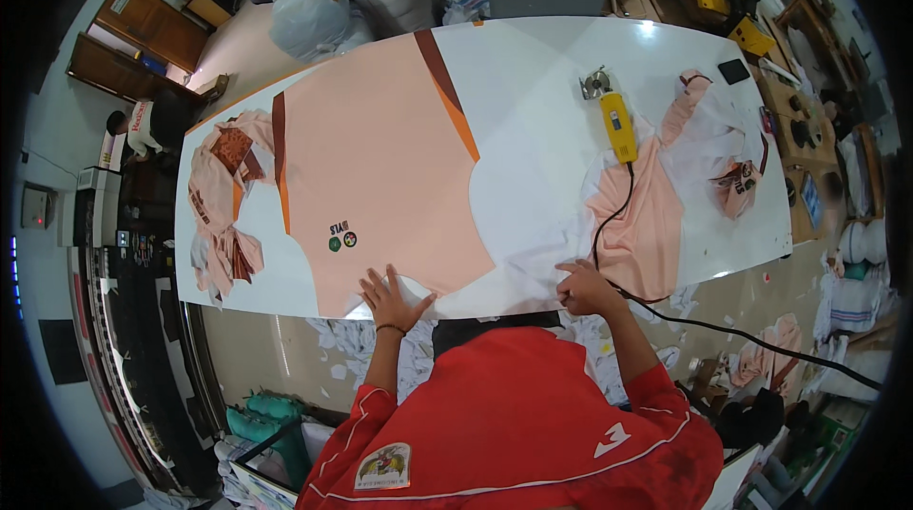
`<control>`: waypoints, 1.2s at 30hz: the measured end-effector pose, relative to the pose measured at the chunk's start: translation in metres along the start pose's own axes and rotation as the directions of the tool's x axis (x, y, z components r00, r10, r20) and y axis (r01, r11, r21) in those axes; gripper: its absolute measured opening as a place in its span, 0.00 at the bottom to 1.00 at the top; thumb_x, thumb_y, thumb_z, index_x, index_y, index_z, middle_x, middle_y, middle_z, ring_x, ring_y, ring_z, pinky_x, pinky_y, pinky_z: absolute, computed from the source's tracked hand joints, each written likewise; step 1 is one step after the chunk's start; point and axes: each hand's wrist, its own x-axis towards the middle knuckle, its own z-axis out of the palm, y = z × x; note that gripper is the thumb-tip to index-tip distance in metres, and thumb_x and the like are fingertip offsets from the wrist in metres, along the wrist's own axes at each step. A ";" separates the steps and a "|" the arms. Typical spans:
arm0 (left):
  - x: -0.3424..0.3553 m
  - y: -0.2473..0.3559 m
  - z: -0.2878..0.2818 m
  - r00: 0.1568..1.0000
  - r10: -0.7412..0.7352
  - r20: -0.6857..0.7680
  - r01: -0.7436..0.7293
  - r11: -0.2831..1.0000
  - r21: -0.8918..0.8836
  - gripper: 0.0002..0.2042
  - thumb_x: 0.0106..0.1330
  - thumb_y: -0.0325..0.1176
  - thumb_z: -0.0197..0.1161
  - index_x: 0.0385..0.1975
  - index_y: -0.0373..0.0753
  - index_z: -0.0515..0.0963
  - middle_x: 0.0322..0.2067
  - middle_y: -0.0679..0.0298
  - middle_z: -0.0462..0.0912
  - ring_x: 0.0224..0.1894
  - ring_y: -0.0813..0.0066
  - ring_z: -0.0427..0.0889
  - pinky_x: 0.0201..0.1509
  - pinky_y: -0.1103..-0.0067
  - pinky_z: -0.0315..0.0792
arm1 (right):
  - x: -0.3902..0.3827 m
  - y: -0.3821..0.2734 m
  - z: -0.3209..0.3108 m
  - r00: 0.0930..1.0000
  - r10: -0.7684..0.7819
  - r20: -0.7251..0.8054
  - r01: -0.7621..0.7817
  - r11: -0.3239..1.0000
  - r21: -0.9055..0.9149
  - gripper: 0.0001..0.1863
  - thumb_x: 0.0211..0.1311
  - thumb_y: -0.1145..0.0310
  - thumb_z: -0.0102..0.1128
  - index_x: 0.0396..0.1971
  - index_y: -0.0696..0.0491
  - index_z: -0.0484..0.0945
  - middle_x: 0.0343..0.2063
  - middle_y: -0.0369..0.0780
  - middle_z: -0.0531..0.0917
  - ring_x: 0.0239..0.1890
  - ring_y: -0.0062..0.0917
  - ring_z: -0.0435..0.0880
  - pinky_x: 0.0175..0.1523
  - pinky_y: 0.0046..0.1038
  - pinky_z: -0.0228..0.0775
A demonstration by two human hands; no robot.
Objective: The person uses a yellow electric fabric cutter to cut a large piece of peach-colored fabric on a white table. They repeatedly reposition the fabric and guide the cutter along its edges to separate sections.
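A large peach shirt panel [380, 158] with brown and orange side stripes and small printed badges lies flat on the white table. My left hand [392, 303] rests on its near edge by the curved neckline cut-out, fingers spread. To the right, my right hand [587, 289] is closed, thumb and index finger together at the edge of thin white fabric [537, 267]. Beside it lies a crumpled peach cloth [642, 225]. A yellow handheld rotary fabric cutter [618, 127] with a round metal head lies beyond that hand, its black cord running past the hand and off to the right.
Crumpled peach and brown offcuts [226, 196] lie at the table's left end, and more scraps [737, 186] at the right. A black flat object [733, 71] sits near the far right corner. White scraps litter the floor. A person [147, 127] is at the far left.
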 end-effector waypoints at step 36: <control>0.046 -0.075 0.015 0.894 -0.399 -0.204 0.346 0.903 -0.254 0.54 0.63 0.66 0.70 0.82 0.41 0.52 0.79 0.39 0.49 0.82 0.37 0.46 0.84 0.50 0.46 | 0.189 0.214 -0.202 0.301 0.864 -0.404 -0.796 0.461 0.392 0.33 0.43 0.57 0.81 0.48 0.62 0.83 0.43 0.52 0.90 0.44 0.44 0.92 0.49 0.43 0.85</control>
